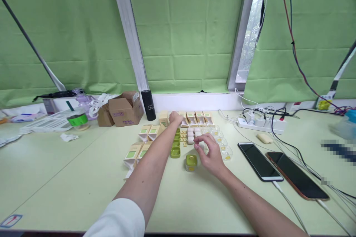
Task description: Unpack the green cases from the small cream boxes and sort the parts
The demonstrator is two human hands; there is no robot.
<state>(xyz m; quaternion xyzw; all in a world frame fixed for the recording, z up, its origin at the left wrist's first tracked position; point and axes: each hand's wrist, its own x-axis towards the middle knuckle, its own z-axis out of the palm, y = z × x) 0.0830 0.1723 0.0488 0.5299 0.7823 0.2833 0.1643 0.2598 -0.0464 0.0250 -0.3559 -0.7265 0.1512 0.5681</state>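
My left hand reaches far across the table, fingers curled down onto a small beige carton in the back row. My right hand hovers nearer, fingers bent in a loose pinch over a clear plastic cup; what it grips is hidden. Just left of that hand stands a clear cup with a green lid. Green lids lie in a column, white pieces beside them, and empty clear cups run in a row to the right.
More beige cartons lie at the left of the set. Two phones on cables rest at the right, behind them a power strip with tangled wires. A black flask, cardboard boxes and a green-banded cup stand at the back.
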